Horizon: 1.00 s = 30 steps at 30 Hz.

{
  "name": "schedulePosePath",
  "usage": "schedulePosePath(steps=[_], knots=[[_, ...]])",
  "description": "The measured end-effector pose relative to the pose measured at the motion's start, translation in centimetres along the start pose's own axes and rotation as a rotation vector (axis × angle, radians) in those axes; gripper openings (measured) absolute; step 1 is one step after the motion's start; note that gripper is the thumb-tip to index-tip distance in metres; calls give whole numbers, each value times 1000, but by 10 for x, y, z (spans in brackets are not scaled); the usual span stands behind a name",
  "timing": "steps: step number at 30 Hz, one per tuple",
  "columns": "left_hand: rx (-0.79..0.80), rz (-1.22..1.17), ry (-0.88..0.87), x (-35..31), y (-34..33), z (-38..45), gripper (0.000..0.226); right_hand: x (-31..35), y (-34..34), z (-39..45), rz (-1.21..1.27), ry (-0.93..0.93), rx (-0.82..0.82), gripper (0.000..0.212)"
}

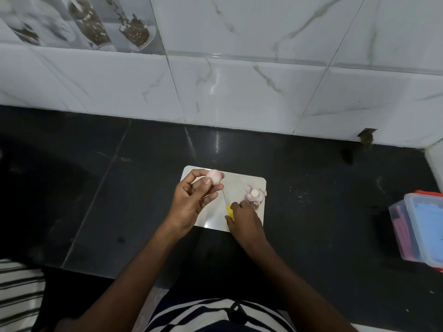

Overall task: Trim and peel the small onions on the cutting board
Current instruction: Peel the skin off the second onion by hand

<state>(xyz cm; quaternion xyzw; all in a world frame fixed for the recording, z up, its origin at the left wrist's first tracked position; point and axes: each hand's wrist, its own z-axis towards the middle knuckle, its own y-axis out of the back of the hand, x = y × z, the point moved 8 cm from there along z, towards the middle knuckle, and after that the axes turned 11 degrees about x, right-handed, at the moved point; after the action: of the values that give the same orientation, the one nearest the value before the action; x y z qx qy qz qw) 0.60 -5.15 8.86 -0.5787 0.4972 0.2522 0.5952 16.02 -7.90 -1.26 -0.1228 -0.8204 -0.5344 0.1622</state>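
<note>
A white cutting board [239, 219] lies on the black counter. My left hand [191, 202] is raised over the board's far left corner and pinches a small pale pink onion [214, 176] between thumb and fingertips. My right hand [247, 219] rests on the board's near right part and grips a knife by its yellow handle [230, 211]; the thin blade [225, 197] points away from me. At the board's right edge lies a peeled onion [254, 193] on a little heap of pink skins [259, 197].
The black counter [119, 188] runs back to a white marble-tiled wall [239, 92]. A clear plastic box with a blue lid [422, 226] stands at the right edge. A small brown thing [366, 140] sits at the wall's foot, far right.
</note>
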Motion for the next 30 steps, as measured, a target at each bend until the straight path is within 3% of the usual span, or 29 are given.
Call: schedulePosePath(steps=[4,11,15,21,30], knots=[[-20,-268,27,9,2,-4,13,-2,-13,10,15,-63,17,29],[-141,-259,23,19,12,-6,17,-17,-15,12,258,-120,112,22],[-173,-236,32,22,13,-4,43,-18,-2,-9,622,-163,173,10],[-147,-77,86,28,5,3,48,14,70,-29,1080,8,-40,23],[-74,68,73,18,-2,8,46,25,93,-28,885,221,-226,37]])
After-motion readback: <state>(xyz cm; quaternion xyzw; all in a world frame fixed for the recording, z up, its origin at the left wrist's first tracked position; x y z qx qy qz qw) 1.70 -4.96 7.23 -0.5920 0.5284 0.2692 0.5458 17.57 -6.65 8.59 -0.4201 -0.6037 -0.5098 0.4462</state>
